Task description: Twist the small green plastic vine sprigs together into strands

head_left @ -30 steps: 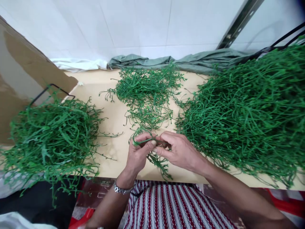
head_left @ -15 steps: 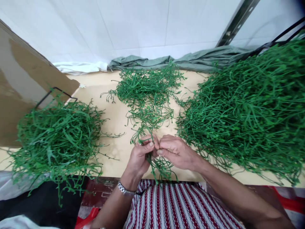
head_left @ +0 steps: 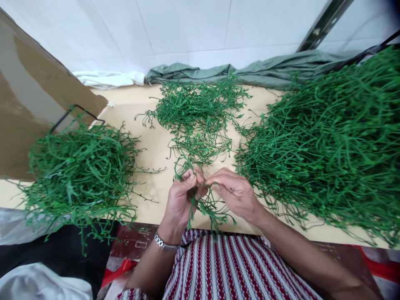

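My left hand (head_left: 178, 198), with a metal watch on the wrist, is closed around a few thin green artificial plant stems (head_left: 212, 211). Their branched ends hang down toward the table's front edge. Beside it, my right hand (head_left: 237, 192) pinches a green stem between thumb and forefinger, near the left fingertips. The exact spot where the stems meet is partly covered by fingers. Just beyond my hands, more loose stems (head_left: 200, 146) lie on the cream tabletop (head_left: 153, 146), leading to a bigger pile (head_left: 196, 106) at the back.
A large heap of green stems (head_left: 331, 154) fills the right side. Another tangled heap (head_left: 81, 171) sits at the left, overhanging the front edge, by a cardboard box (head_left: 40, 91) and a black wire frame (head_left: 78, 109). Grey-green cloth (head_left: 268, 71) runs along the tiled wall.
My right hand has drawn slightly away from the left, opening a small gap with a stem across it. The whole view has shifted a little.
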`<state>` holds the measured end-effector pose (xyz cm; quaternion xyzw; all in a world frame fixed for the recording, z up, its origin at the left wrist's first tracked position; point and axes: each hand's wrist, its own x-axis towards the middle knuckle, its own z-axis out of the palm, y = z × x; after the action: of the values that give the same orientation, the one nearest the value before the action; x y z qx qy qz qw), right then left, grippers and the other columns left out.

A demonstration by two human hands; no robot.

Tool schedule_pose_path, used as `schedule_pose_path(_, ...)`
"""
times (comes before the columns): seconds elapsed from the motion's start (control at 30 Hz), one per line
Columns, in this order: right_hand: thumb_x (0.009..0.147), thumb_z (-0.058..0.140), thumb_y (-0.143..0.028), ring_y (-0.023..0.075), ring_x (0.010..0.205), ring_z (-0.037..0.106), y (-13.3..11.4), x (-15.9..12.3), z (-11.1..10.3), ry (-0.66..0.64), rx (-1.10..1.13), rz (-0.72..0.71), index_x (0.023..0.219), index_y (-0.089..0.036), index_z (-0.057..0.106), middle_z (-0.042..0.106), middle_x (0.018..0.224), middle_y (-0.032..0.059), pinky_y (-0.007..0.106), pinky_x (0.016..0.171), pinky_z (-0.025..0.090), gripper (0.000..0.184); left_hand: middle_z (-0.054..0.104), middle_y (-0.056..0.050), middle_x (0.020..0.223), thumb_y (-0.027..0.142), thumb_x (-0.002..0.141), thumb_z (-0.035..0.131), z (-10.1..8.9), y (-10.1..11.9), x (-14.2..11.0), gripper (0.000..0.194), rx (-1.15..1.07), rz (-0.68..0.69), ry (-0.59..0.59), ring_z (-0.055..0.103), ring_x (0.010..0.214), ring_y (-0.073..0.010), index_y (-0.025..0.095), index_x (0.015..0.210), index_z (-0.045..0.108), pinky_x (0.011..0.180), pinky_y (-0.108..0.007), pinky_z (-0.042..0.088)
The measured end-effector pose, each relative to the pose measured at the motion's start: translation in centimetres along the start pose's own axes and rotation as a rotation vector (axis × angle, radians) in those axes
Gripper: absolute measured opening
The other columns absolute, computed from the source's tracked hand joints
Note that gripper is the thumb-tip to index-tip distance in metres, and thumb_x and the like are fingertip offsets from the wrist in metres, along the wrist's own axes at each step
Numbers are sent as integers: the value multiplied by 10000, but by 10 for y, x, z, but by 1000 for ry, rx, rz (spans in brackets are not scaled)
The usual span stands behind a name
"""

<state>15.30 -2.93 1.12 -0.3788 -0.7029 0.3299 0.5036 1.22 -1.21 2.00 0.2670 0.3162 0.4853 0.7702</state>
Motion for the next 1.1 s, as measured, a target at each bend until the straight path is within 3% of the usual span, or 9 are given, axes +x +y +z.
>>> schedule_pose_path(0.1,889,440,-221,175,909,572,-5,-4,-7,254,144,58,853,-208,576,604,911,53,353,809,458,141,478,17,575,232,639,690,-5,-2,0,170,25,30,31,404,435,-36,113,599,576,415,-172,290)
schedule_pose_path(0.23,900,404,-232,86,524,506,-17,-3,-31,347,284,88,843,-218,511,542,850,14,262,532,466,122,548,-1,598,187,597,721,-10,-9,0,137,15,21,127,437,478,-55,127,637,605,420,-163,290)
schedule_pose_path(0.3,893,419,-202,76,503,466,-21,1,-40,279,117,89,858,-206,532,531,823,14,236,490,421,118,581,-7,620,171,573,738,-10,-11,0,141,22,34,163,448,499,-59,138,643,621,443,-166,316)
schedule_pose_path(0.37,879,443,-184,114,660,528,-21,5,-41,114,-112,79,880,-188,555,546,834,33,250,590,438,111,595,-8,626,181,571,745,-8,-12,0,130,59,68,170,442,495,-60,146,626,632,460,-177,338)
schedule_pose_path(0.5,804,585,-255,163,871,549,-10,8,-19,-258,-269,133,962,-162,562,590,915,55,273,743,438,184,587,-10,635,236,618,726,-6,-14,-1,101,185,172,146,432,504,-69,157,610,663,469,-194,345)
schedule_pose_path(0.57,769,626,-266,149,814,563,-4,6,-7,-294,-230,235,969,-164,574,614,901,39,255,707,438,230,570,-7,645,250,633,718,-6,-16,-2,95,217,206,144,426,507,-67,164,625,678,464,-192,334)
schedule_pose_path(0.7,835,517,-216,104,647,532,4,-3,3,-230,-122,380,903,-175,596,605,740,-11,210,596,407,112,559,-11,723,253,635,716,-7,-16,-2,106,219,258,145,445,529,-63,156,622,675,466,-188,343)
schedule_pose_path(0.87,863,448,-222,77,544,394,4,-8,-2,-228,-95,224,629,-162,453,401,598,-40,192,512,326,242,606,-11,663,299,708,644,-7,-12,0,166,49,56,-28,415,391,-46,155,648,588,396,-184,306)
schedule_pose_path(1.1,890,398,-244,68,502,375,5,-2,-12,-482,29,125,673,-160,496,408,563,-47,188,487,301,253,388,57,428,228,697,622,-6,-9,-3,192,-159,-218,-93,278,305,-19,142,606,476,333,-138,217)
